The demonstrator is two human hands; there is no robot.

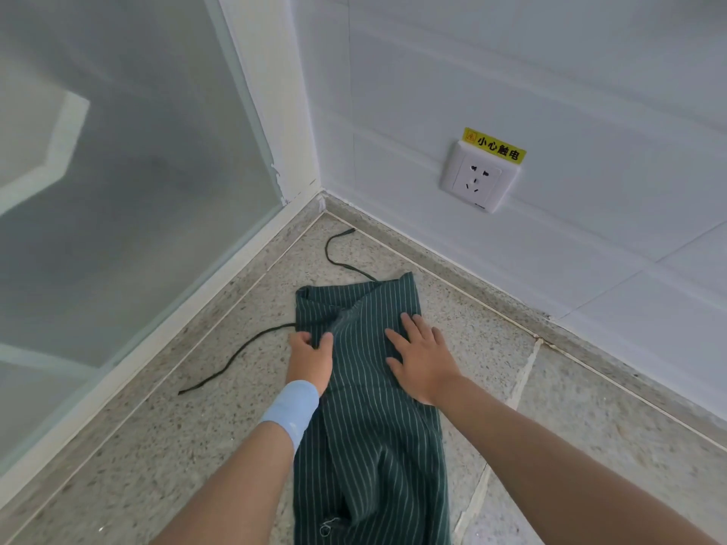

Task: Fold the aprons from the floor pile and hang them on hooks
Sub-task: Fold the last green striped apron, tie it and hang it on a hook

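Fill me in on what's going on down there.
A person is folding a dark striped apron on the floor in a corner. The left hand grips the cloth at its left edge while the right hand lies flat on it. One tie trails loose on the floor.

Yellow sticker (494, 145): black characters in one row read "小心触电".
Sign on the sticker: a small orange warning triangle at its left end; the mark inside is too small to tell.
Place: along the top edge of the white wall socket (479, 179), on the far right wall (590, 92).
Socket's lower edge: a tiny dark mark, unreadable.
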